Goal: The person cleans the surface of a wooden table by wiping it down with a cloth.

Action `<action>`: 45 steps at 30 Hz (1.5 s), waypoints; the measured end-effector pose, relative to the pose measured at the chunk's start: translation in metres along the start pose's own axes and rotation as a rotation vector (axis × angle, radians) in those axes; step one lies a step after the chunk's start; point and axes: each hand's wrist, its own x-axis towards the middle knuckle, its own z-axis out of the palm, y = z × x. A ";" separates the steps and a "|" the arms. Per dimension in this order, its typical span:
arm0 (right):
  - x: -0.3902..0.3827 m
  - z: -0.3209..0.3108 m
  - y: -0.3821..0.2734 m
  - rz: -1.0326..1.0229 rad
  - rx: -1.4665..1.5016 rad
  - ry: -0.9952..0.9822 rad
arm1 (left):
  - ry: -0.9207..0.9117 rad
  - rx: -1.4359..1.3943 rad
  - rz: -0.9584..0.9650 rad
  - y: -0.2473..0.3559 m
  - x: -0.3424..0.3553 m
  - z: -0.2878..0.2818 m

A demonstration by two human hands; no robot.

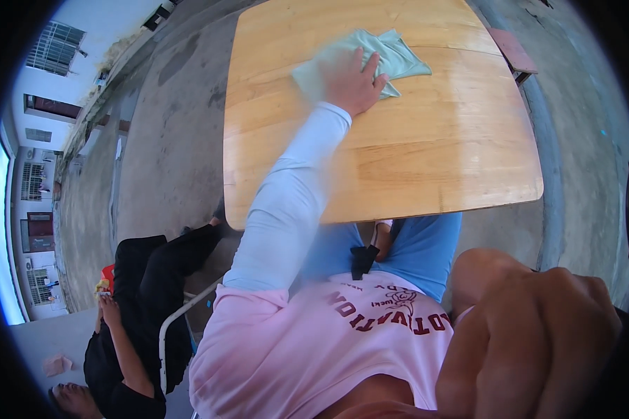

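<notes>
My left hand (355,80) lies on a pale green cloth (404,59) on the wooden table (398,153). Its fingers are stretched out and a little apart, pressing the cloth from above. The cloth is creased, and its left part is blurred. A light blue sleeve covers my left forearm. Close up at the lower right is my right hand (538,321), raised well off the table with its knuckles bent and fingers curled. The inside of that hand is hidden, so whatever it may hold cannot be made out.
To my left, a person in black clothes (136,279) sits by a white metal rail (164,342), holding something small, red and yellow (105,283). A reddish bench (514,50) stands beyond the table's right edge. My legs in blue trousers (419,248) are under the table's near edge.
</notes>
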 end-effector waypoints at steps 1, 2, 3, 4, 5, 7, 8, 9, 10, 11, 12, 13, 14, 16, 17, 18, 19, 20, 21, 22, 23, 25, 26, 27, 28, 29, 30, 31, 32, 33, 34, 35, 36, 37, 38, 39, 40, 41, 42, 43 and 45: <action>0.002 0.002 -0.002 0.000 -0.019 -0.011 | 0.012 -0.028 0.018 0.018 0.004 0.002; 0.003 0.004 -0.002 0.008 -0.037 -0.023 | 0.026 -0.054 0.081 0.035 0.004 0.005; 0.003 0.009 -0.010 0.005 -0.077 -0.027 | 0.043 -0.090 0.166 0.065 0.010 0.006; 0.005 0.015 -0.011 -0.006 -0.073 -0.051 | 0.244 -0.108 0.233 0.073 0.005 0.007; 0.005 0.020 -0.012 -0.008 -0.076 -0.075 | 0.259 -0.109 0.237 0.081 0.001 0.007; 0.004 0.019 -0.015 -0.014 -0.083 -0.081 | 0.214 -0.180 0.373 0.102 -0.017 0.002; 0.003 0.020 -0.017 -0.014 -0.091 -0.082 | 0.219 -0.195 0.379 0.113 -0.027 -0.002; 0.000 0.013 -0.008 -0.025 -0.034 -0.096 | 0.139 -0.151 0.387 0.096 -0.048 -0.006; 0.000 0.015 -0.007 -0.027 -0.018 -0.101 | 0.072 -0.140 0.421 0.097 -0.061 -0.014; 0.000 0.015 -0.006 -0.032 -0.006 -0.110 | 0.070 -0.129 0.411 0.096 -0.074 -0.021; 0.000 0.018 -0.006 -0.027 -0.012 -0.112 | 0.063 -0.174 0.467 0.103 -0.084 -0.026; 0.000 0.020 -0.008 -0.021 -0.028 -0.113 | 0.054 -0.216 0.521 0.108 -0.090 -0.030; -0.001 0.020 -0.009 -0.021 -0.034 -0.116 | 0.080 -0.272 0.536 0.109 -0.092 -0.031; -0.002 0.024 -0.012 -0.019 -0.048 -0.125 | 0.063 -0.322 0.556 0.112 -0.088 -0.028; -0.002 0.024 -0.013 -0.022 -0.052 -0.130 | 0.042 -0.359 0.574 0.113 -0.083 -0.026; -0.002 0.026 -0.015 -0.020 -0.072 -0.131 | 0.047 -0.381 0.591 0.118 -0.076 -0.025; -0.004 0.020 -0.010 -0.036 -0.038 -0.136 | 0.036 -0.320 0.550 0.101 -0.076 -0.024; -0.006 0.015 -0.005 -0.048 -0.006 -0.148 | 0.026 -0.257 0.511 0.082 -0.074 -0.023; -0.003 0.016 -0.002 -0.042 -0.017 -0.155 | 0.029 -0.276 0.520 0.073 -0.067 -0.024; -0.002 0.014 -0.002 -0.046 -0.022 -0.164 | 0.041 -0.158 0.491 0.063 -0.058 -0.024; -0.002 0.010 -0.002 -0.048 -0.026 -0.177 | 0.054 -0.038 0.458 0.057 -0.049 -0.023; -0.004 -0.002 -0.009 -0.049 -0.013 -0.231 | 0.100 -0.069 0.387 0.042 -0.033 -0.014; -0.006 -0.012 -0.021 0.021 -0.105 -0.370 | 0.142 -0.112 0.321 0.040 -0.024 -0.010; -0.011 -0.027 -0.032 0.093 -0.212 -0.506 | 0.168 -0.114 0.333 0.045 -0.012 -0.006; -0.017 -0.042 -0.032 0.118 -0.271 -0.438 | 0.145 -0.117 0.300 0.049 -0.006 -0.002; -0.026 -0.056 -0.032 0.138 -0.333 -0.370 | 0.124 -0.120 0.270 0.053 0.000 0.000; -0.047 -0.050 -0.030 0.205 -0.550 0.120 | 0.140 -0.114 0.287 0.056 0.004 0.001; -0.043 -0.070 -0.035 0.463 -0.834 0.188 | 0.128 -0.083 0.267 0.054 0.006 0.002; -0.045 -0.096 -0.029 0.605 -1.194 0.163 | 0.119 -0.052 0.250 0.053 0.009 0.002; -0.054 -0.122 -0.017 0.643 -1.528 0.181 | 0.139 -0.040 0.273 0.053 0.014 0.002; -0.070 -0.147 -0.010 0.687 -1.884 0.230 | 0.092 -0.067 0.268 0.064 0.019 0.005; -0.084 -0.173 -0.011 0.650 -2.017 0.171 | 0.045 -0.093 0.267 0.078 0.025 0.005; -0.094 -0.199 -0.012 0.610 -2.143 0.109 | 0.000 -0.059 0.312 0.087 0.029 0.001; -0.102 -0.222 -0.013 0.584 -2.159 0.123 | 0.013 -0.064 0.352 0.097 0.032 0.006; -0.098 -0.236 -0.011 0.548 -2.160 0.118 | 0.063 0.018 0.377 0.098 0.034 0.015; -0.074 -0.231 -0.005 0.521 -2.163 0.121 | 0.111 0.110 0.386 0.092 0.036 0.023; -0.042 -0.211 -0.002 0.906 -2.215 0.072 | 0.087 0.133 0.381 0.092 0.038 0.028; -0.026 -0.198 -0.005 1.313 -2.223 0.029 | 0.095 0.134 0.391 0.095 0.041 0.032; -0.030 -0.202 -0.008 1.309 -2.233 0.040 | 0.088 0.090 0.395 0.099 0.043 0.034; -0.039 -0.213 -0.010 1.295 -2.222 0.145 | 0.080 0.042 0.401 0.105 0.045 0.038; -0.053 -0.226 -0.004 1.268 -2.205 0.240 | 0.071 0.046 0.389 0.104 0.039 0.047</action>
